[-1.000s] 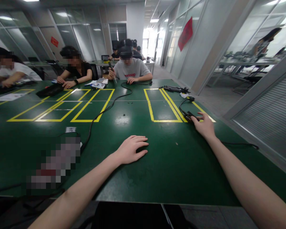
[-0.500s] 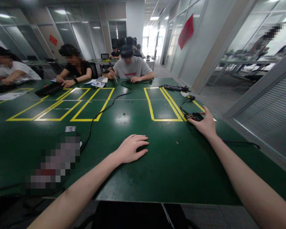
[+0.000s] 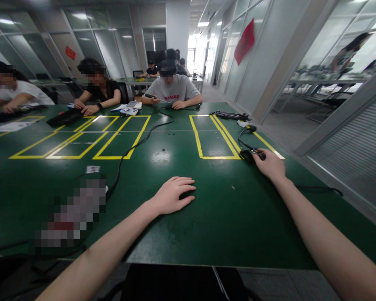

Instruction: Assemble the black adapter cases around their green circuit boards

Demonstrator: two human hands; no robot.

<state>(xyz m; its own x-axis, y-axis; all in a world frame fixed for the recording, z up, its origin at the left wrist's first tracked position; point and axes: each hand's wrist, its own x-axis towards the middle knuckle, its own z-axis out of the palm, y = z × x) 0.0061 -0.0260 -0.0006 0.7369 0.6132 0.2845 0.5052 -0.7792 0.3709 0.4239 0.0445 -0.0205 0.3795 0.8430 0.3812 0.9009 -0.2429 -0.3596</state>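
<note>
My left hand (image 3: 173,194) lies flat on the green table (image 3: 225,217), fingers stretched out, holding nothing. My right hand (image 3: 270,164) reaches out to the right side of the table, its fingers closed on a small black device (image 3: 250,155) with a cable (image 3: 243,138). The device sits at the corner of a yellow taped rectangle (image 3: 213,138).
Several people sit along the far side and left of the table; one holds a pen-like tool (image 3: 156,98). A black cable (image 3: 134,144) runs across the middle. A black tool (image 3: 230,116) lies far right. A blurred object (image 3: 70,215) sits near left. Another cable (image 3: 319,189) trails right.
My right hand has drawn its fingers in around the black device and shifted slightly. My left hand has not moved. The person opposite lowered the tool.
</note>
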